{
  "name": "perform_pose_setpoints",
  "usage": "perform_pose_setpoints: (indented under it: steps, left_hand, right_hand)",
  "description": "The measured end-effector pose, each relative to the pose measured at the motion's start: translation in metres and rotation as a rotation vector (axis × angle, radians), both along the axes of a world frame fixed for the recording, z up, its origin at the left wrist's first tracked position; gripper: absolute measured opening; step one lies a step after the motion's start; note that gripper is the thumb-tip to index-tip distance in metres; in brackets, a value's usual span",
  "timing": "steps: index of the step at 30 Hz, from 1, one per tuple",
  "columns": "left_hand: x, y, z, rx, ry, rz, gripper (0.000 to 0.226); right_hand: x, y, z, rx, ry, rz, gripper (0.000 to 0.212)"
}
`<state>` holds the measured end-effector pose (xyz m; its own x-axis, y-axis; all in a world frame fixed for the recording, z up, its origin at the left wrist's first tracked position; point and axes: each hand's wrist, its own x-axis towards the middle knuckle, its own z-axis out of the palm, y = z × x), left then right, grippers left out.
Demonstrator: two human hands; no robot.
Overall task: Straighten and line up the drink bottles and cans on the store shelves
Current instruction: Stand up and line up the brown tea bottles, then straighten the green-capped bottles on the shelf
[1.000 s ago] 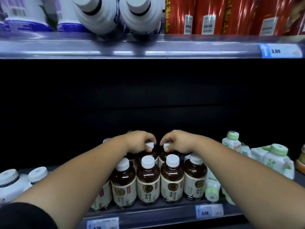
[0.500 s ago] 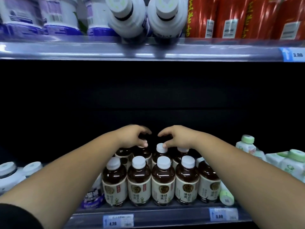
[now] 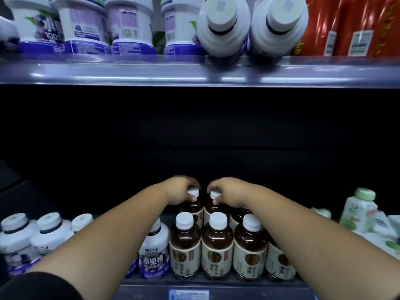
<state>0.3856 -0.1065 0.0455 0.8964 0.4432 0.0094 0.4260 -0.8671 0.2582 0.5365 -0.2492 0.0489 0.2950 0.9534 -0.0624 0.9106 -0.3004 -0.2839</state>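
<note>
Both hands reach over the front row of tea bottles [image 3: 217, 247] to the row behind. The left hand [image 3: 179, 191] curls over the white cap of the left rear bottle [image 3: 192, 207], fingers pinching it; the right hand [image 3: 227, 194] holds the cap of the right rear bottle [image 3: 213, 207] the same way. Both rear bottles stand upright, just beside each other, on the lower shelf [image 3: 216, 285].

Risks, as judged:
- The grip is on the caps only; a sideways or forward tug would lever the bottle about its base and could tip it rather than slide it.
- The rear bottles sit close behind the front row; drawing them forward would shove the front row toward the shelf lip, and one could go over.
- The forearms pass low over the front caps; a dropped wrist would knock them.
- The left forearm crosses the purple-label juice bottle [image 3: 154, 250] and the right covers part of the outermost tea bottle [image 3: 279, 262]; either could be nudged askew on withdrawal.
- The back of the shelf is dark; I cannot tell what stands behind, so a backward push goes in blind.
</note>
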Motion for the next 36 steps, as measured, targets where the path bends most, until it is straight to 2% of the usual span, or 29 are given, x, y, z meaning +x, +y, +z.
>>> perform_pose_setpoints:
  steps: [4, 10, 14, 20, 26, 32, 36]
  left_hand:
    - [-0.002, 0.000, -0.003, -0.032, -0.025, -0.018, 0.044]
    - [-0.019, -0.003, 0.012, -0.147, 0.075, -0.116, 0.032]
    - [-0.025, -0.008, 0.010, -0.142, 0.050, -0.122, 0.037]
    - [-0.037, -0.012, 0.004, -0.156, 0.012, -0.112, 0.048]
    - [-0.040, -0.024, 0.009, -0.225, -0.119, -0.108, 0.053]
    - [-0.007, -0.093, 0.031, -0.098, -0.393, -0.353, 0.045]
    - [0.024, -0.155, 0.027, -0.059, -0.380, -0.530, 0.047]
  right_hand:
    - [-0.004, -0.002, 0.001, 0.029, 0.002, -0.001, 0.035]
    - [-0.006, -0.013, 0.009, -0.032, 0.051, 0.048, 0.026]
    - [-0.010, -0.016, 0.009, -0.020, 0.031, 0.018, 0.030]
    - [-0.018, -0.031, 0.005, 0.008, 0.073, 0.006, 0.054]
    - [-0.015, -0.064, 0.017, 0.147, 0.142, -0.044, 0.053]
    - [0.006, -0.126, 0.021, 0.339, 0.177, -0.098, 0.046]
    - [0.030, -0.178, 0.017, 0.414, 0.193, -0.138, 0.034]
